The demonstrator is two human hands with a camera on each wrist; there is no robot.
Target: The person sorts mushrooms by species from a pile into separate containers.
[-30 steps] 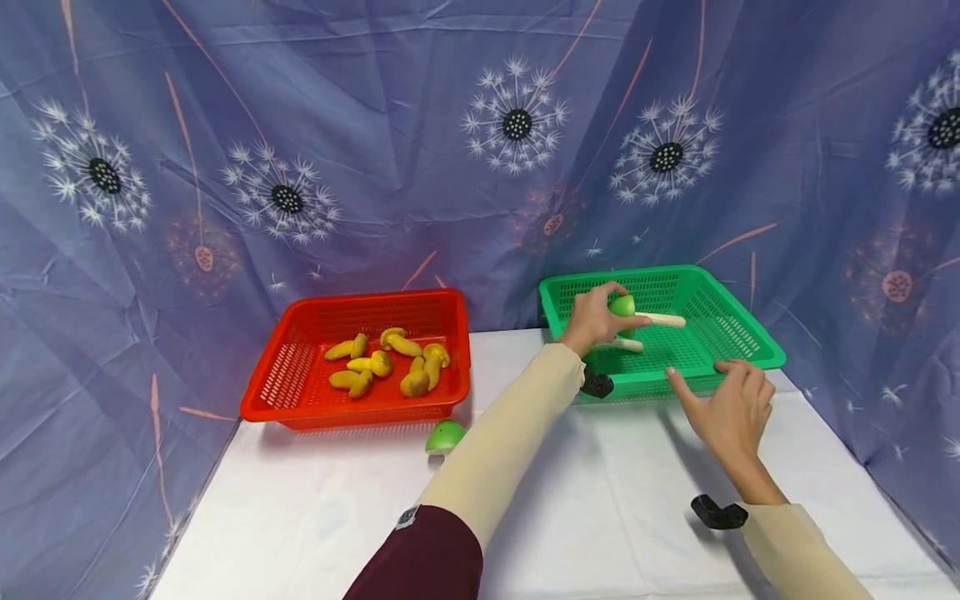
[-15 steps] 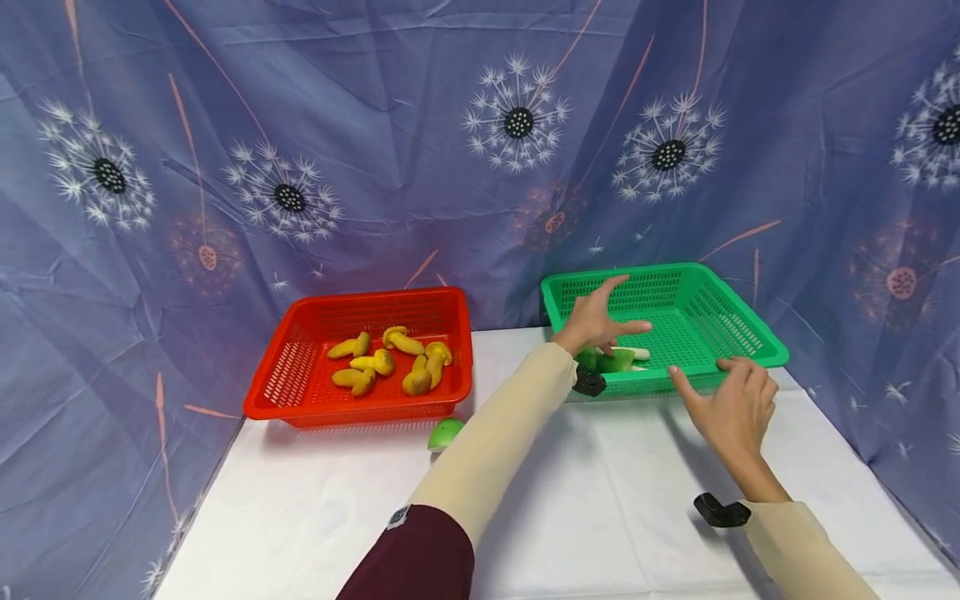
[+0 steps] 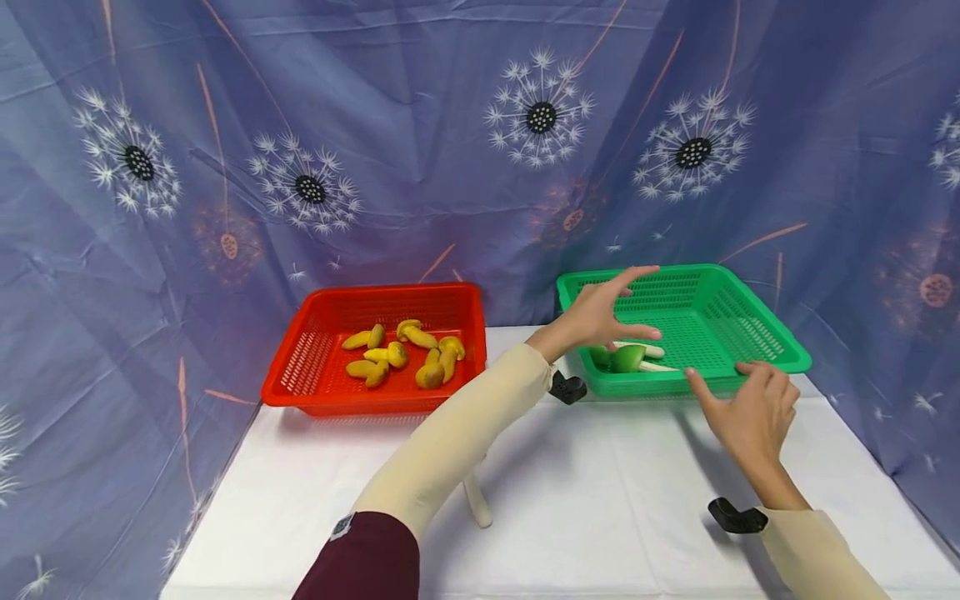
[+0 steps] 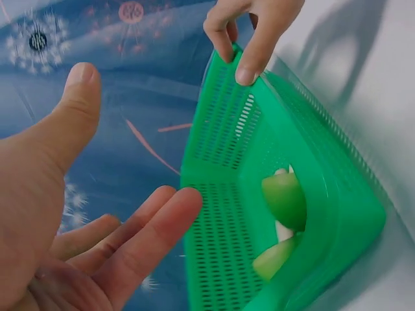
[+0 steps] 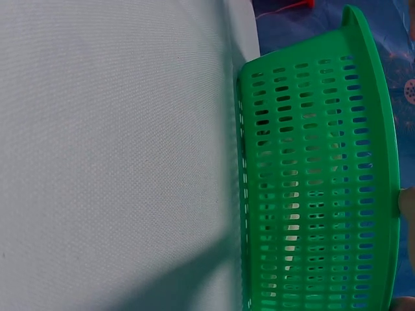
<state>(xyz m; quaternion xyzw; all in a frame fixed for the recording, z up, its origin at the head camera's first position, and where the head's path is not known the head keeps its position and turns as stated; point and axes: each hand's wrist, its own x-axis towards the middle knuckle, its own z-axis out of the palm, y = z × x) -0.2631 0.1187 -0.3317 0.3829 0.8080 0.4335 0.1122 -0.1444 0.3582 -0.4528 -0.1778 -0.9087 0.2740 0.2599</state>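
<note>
Above the left end of the green basket [image 3: 757, 333], my left hand [image 3: 600, 312] holds nothing, its thumb and fingers spread apart. Below it in the basket lie green-capped toy mushrooms [image 3: 628, 359] with white stems, partly hidden by the hand and front rim. The left wrist view shows two green caps [image 4: 285, 199] there, close to the basket wall. My right hand [image 3: 756, 412] grips the basket's front rim between thumb and fingers; in the left wrist view the thumb [image 4: 249, 65] lies on the rim. On the table, a white mushroom stem [image 3: 477, 500] pokes out from under my left forearm.
A red basket [image 3: 330, 408] at the left holds several yellow-brown toy mushrooms [image 3: 386, 356]. Both baskets stand at the back of a table with a white cloth [image 3: 585, 500]. Behind them hangs a blue curtain [image 3: 435, 167] with a dandelion print.
My left hand has let go of a green-capped mushroom in the green basket, spread its fingers and drawn slightly left. The right hand stays on the rim. The head view has shifted a little.
</note>
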